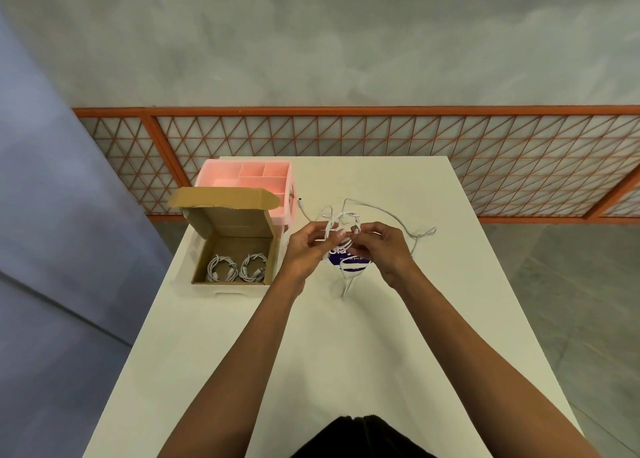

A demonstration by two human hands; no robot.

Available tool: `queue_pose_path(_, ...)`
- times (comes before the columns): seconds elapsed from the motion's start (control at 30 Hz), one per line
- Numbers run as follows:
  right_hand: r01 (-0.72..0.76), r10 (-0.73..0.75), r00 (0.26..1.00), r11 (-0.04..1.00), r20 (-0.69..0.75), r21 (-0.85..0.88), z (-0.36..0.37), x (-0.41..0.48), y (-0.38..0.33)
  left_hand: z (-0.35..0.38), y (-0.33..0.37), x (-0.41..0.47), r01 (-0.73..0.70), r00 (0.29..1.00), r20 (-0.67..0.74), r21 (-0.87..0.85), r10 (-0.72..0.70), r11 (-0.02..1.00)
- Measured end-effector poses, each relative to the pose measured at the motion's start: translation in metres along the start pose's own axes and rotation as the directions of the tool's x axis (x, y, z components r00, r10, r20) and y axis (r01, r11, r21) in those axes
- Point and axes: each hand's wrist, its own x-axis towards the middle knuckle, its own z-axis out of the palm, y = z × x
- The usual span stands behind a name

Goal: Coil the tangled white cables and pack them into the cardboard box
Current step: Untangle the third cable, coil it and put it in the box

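One white cable (pixel 343 215) looped between fingers (pixel 317 231) of left hand (pixel 306 251), right hand (pixel 386 249)

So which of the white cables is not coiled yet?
The cable gripped by the left hand and right hand, loose strands trailing; the two coiled cables lie side by side in the cardboard box.

Right of the cardboard box (pixel 232 249), which holds two coiled cables (pixel 238 267), the left hand (pixel 306 248) and right hand (pixel 382 249) grip a white cable (pixel 341 220).
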Motion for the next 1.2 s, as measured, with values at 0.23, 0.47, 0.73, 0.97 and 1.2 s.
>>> queue_pose_path(0.23,0.013,-0.010,0.997,0.999,0.076,-0.042,-0.004,0.002,0.004,0.002,-0.012,0.002,-0.045,0.992,-0.114,0.058,0.052,0.997)
queue_pose_path(0.47,0.022,0.103,0.912,0.954,0.397,-0.299,-0.009,0.000,-0.006,0.006,-0.012,0.004,-0.118,0.982,-0.142,0.031,0.122,0.992)
queue_pose_path(0.73,0.013,0.003,0.837,1.000,0.548,-0.025,-0.018,0.005,-0.001,0.007,-0.007,0.007,-0.072,0.991,-0.120,-0.074,0.063,0.995)
queue_pose_path(0.97,0.033,-0.040,0.951,0.999,0.308,0.028,-0.011,0.007,0.014,0.008,-0.006,0.008,-0.057,0.988,-0.152,-0.126,0.038,0.990)
queue_pose_path(1.2,0.001,-0.008,0.994,0.997,0.107,0.072,-0.008,0.007,0.017,0.012,-0.014,0.005,-0.052,0.978,-0.206,-0.083,0.033,0.995)
